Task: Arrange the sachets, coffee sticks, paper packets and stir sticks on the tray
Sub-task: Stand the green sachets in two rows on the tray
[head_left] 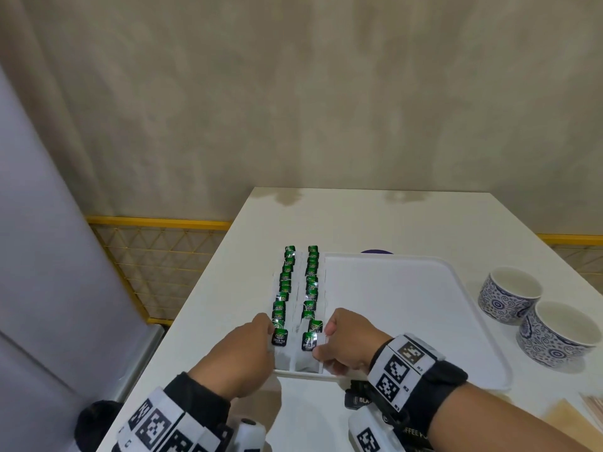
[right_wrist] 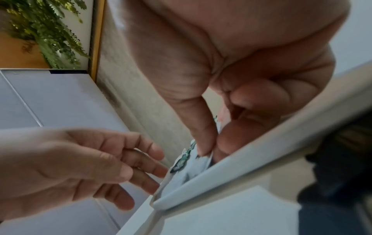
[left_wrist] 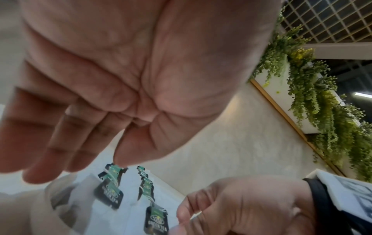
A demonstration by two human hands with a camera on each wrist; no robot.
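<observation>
two rows of green-tagged tea sachets are laid along the left edge of the white tray on the white desk, running from far to near. left hand is held at the near end of the left row, fingers straight and loosely together, thumb tip touching a sachet tag; nothing is gripped. right hand is set at the near end of the right row, thumb and forefinger pinching the nearest sachet at its right edge, other fingers curled in. two blue-patterned paper cups are seen right of the tray, well apart from both hands. dark coffee sticks are partly hidden under the right wrist, near the tray's front rim.
</observation>
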